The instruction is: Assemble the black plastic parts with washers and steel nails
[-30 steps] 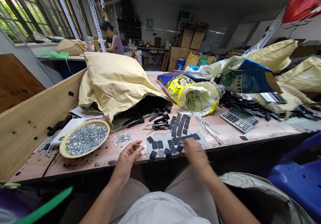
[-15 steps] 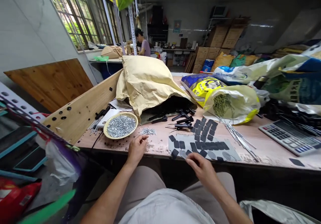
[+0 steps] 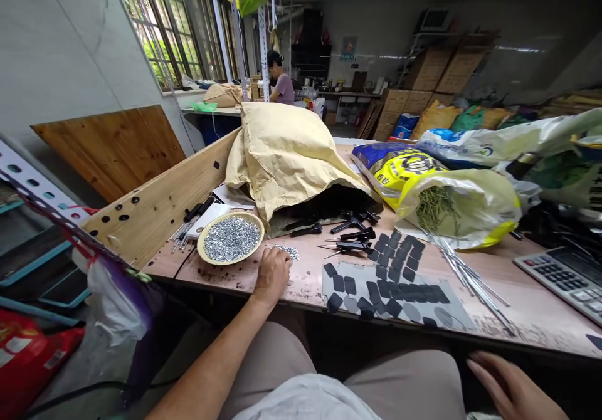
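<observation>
My left hand rests on the front of the table with its fingers curled. Its fingertips touch the edge of a small scatter of metal nuts; whatever is between them is hidden. A yellow bowl filled with the same small shiny pieces stands just left of it. My right hand is low at the right, off the table beside my knee, its fingers stretched out and nothing visible in them. Black rounded pads lie in rows on a grey sheet and beyond it.
Black handled tools lie before an open paper sack. Thin metal rods stick out of a yellow plastic bag. A calculator sits at the right. A wooden board borders the left. Another person works behind.
My right hand has left the pads and moved right and down, off the table. My left hand has moved slightly right onto the scattered nuts. The view has shifted left.
</observation>
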`<state>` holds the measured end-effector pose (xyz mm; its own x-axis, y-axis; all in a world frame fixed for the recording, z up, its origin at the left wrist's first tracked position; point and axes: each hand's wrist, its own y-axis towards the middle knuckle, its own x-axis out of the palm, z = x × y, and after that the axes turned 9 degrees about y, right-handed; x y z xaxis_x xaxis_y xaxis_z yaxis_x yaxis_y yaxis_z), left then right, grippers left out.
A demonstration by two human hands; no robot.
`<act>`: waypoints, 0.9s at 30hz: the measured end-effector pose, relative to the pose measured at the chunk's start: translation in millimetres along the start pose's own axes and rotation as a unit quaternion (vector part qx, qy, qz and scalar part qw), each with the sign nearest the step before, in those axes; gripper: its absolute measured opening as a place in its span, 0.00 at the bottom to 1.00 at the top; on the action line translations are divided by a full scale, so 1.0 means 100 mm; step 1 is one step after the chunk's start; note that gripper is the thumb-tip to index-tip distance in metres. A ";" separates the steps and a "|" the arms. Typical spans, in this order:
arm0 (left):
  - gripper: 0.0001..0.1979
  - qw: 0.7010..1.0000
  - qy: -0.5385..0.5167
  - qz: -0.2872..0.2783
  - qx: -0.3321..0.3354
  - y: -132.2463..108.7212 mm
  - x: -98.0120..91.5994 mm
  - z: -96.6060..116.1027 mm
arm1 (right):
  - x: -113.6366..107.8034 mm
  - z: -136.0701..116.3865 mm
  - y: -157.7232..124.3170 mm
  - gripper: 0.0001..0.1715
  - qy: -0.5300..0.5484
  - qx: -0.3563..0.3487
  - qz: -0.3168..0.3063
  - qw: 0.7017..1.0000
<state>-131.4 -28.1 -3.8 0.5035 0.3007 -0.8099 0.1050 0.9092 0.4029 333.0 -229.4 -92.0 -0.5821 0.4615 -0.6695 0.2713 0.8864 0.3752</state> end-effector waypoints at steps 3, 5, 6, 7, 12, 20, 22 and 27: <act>0.07 0.999 -0.031 0.003 -0.010 -0.02 -0.05 0.05 | 0.40 -0.91 0.63 0.14 0.000 -0.072 -0.041 0.997; 0.06 0.995 -0.087 -0.008 -0.038 -0.05 -0.08 0.09 | 0.72 -1.53 1.02 0.15 -0.024 -0.151 -0.090 0.984; 0.05 0.989 -0.134 -0.021 -0.062 -0.06 -0.10 0.11 | 0.88 -1.79 1.19 0.15 -0.042 -0.192 -0.112 0.974; 0.04 0.977 -0.191 -0.037 -0.091 -0.08 -0.11 0.14 | 1.04 -2.01 1.33 0.14 -0.067 -0.223 -0.128 0.964; 0.06 0.853 -0.453 -0.103 -0.238 -0.14 -0.21 0.20 | 1.64 -2.49 1.83 0.07 -0.146 -0.254 -0.160 0.943; 0.10 0.603 -0.701 -0.152 -0.349 -0.10 -0.32 0.23 | 1.61 -2.48 1.85 0.10 -0.107 -0.255 -0.159 0.948; 0.09 0.546 -0.741 -0.150 -0.361 -0.10 -0.30 0.30 | 1.47 -2.57 1.65 0.13 -0.049 -0.257 -0.162 0.951; 0.05 0.498 -0.775 -0.163 -0.352 -0.11 -0.26 0.48 | 1.23 -2.84 1.13 0.10 0.087 -0.237 -0.192 0.948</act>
<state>-104.7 -59.8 32.8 0.6728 0.0169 0.7397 0.3458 0.8766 -0.3345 74.2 -82.9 49.6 -0.6965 0.0577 -0.7153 -0.3380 0.8529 0.3979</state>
